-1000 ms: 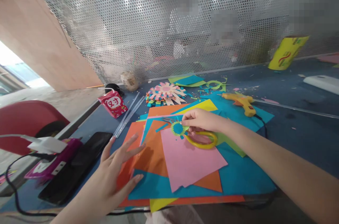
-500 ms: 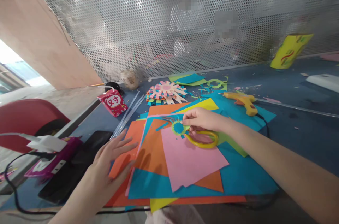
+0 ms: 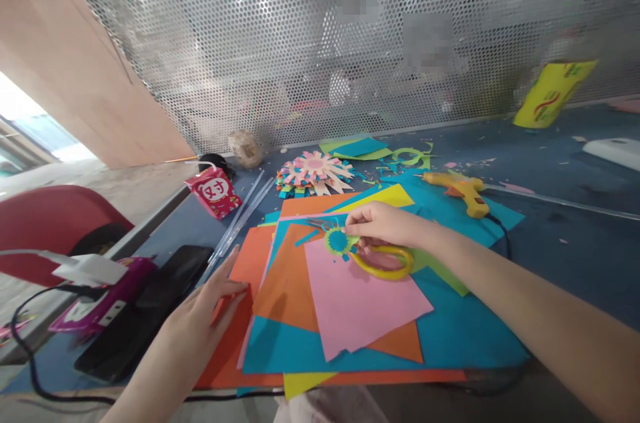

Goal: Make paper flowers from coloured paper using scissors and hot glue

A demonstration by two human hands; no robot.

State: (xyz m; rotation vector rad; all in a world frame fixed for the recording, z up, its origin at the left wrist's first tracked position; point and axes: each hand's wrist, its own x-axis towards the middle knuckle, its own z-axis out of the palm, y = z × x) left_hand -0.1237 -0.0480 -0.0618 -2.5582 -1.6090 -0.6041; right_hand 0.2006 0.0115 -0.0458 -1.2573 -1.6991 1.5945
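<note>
Blue tabletop (image 3: 565, 263); right hand (image 3: 380, 226) pinching paper rosette (image 3: 336, 243); left hand (image 3: 205, 309) loosely spread; red carton (image 3: 215, 193) beyond it, contents hidden.

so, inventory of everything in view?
paper disc: 1, green-blue, centre
scissors: 1, yellow-handled, centre
paper sheets: several, mixed, table middle
paper rosettes: piled, multicoloured, behind sheets
scraps: many, mixed, back
glue gun: 1, yellow, centre-right
sticks: several, clear, left of sheets
carton: 1, red, back left
phone: 1, black, left
power strip: 1, purple, left
plug: 1, white, on power strip
container: 1, yellow, back right
mesh panel: 1, silver, behind table
chair: 1, red, far left
table: 1, blue, foreground
left hand: 1, bare, over sheets' left
right hand: 1, bare, holding disc
</note>
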